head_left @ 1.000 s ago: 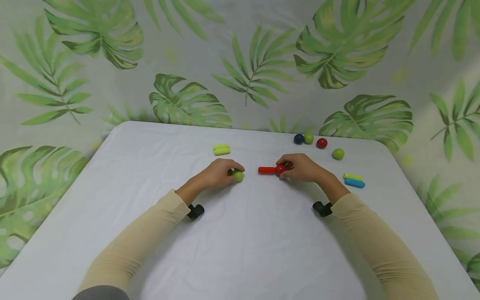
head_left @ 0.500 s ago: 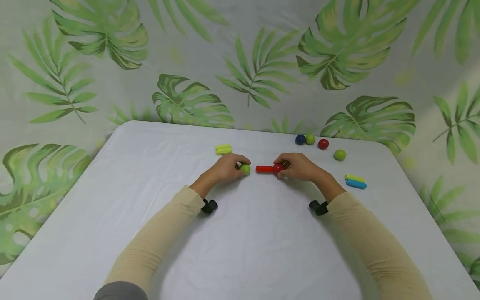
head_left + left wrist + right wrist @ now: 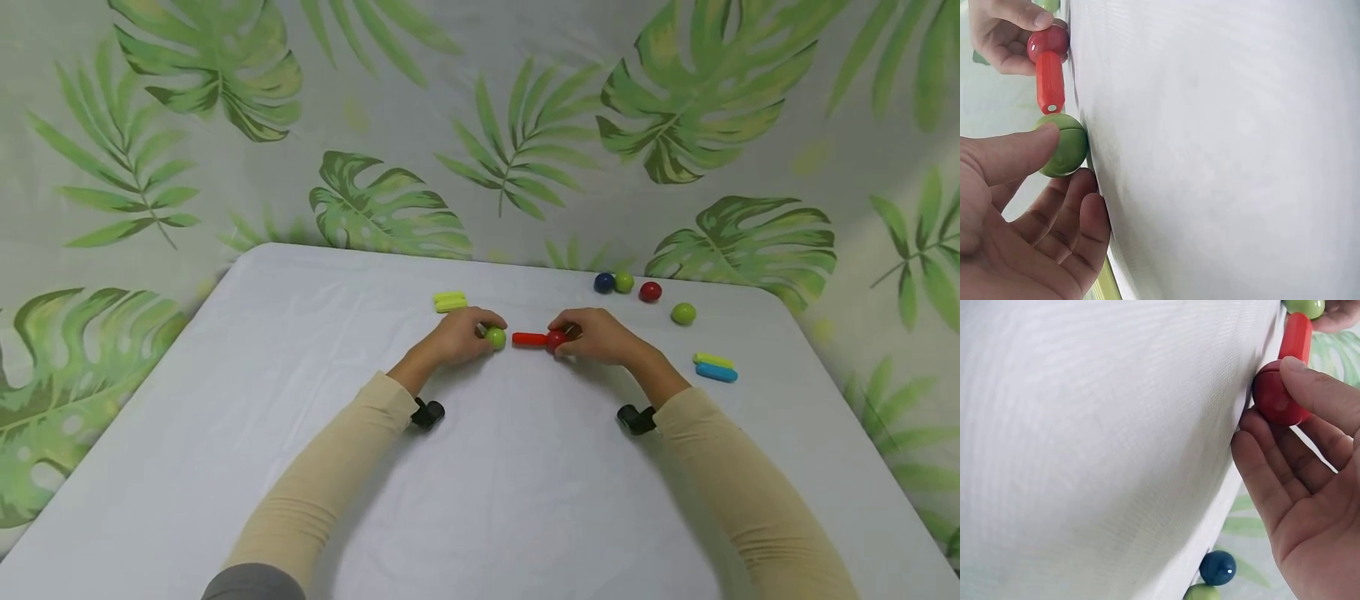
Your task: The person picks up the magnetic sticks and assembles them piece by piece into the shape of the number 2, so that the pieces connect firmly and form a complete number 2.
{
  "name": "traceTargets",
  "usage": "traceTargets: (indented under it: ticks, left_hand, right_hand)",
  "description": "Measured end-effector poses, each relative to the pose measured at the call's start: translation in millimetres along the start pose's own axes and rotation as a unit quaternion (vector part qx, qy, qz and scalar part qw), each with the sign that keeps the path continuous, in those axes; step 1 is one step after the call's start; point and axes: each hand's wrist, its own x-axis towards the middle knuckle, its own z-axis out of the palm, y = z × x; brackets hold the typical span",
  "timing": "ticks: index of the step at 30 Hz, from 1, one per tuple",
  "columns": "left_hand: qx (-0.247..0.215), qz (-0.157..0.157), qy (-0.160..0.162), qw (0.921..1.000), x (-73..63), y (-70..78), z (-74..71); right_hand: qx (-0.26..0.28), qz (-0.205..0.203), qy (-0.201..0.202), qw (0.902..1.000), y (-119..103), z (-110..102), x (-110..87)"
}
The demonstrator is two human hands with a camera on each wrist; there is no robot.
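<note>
My left hand pinches a green ball between thumb and fingers, low over the white table. Facing it, my right hand holds a dark red ball the same way. A red ridged rod extends from the red ball toward the green one, its ball end touching the red ball. In the head view a narrow gap separates the rod's free end from the green ball. That end shows a small pale round spot in the left wrist view.
Two yellow-green rods lie behind my left hand. Toward the back right are a dark blue ball, a green ball, a red ball and another green ball. A yellow rod and blue rod lie right.
My left hand has moved right and slightly away from me with the green ball, closing most of the distance to the red rod. My right hand has barely moved.
</note>
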Motion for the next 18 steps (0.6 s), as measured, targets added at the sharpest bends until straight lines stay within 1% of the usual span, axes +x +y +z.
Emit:
traceTargets:
  ticks: [6, 10, 18]
  left_hand:
    - [-0.014, -0.013, 0.002, 0.9998, 3.5, -0.6, 0.7]
    - [-0.014, -0.015, -0.002, 0.9998, 5.8, 0.0, 1.9]
    - [-0.012, -0.01, 0.002, 0.9999, 11.1, 1.7, 3.7]
  right_hand:
    - [-0.004, 0.005, 0.001, 1.0, -0.4, -0.7, 0.7]
    - [-0.001, 0.007, 0.002, 1.0, 0.1, 1.3, 1.5]
    - [-0.006, -0.008, 0.008, 0.9999, 0.8, 1.4, 4.3]
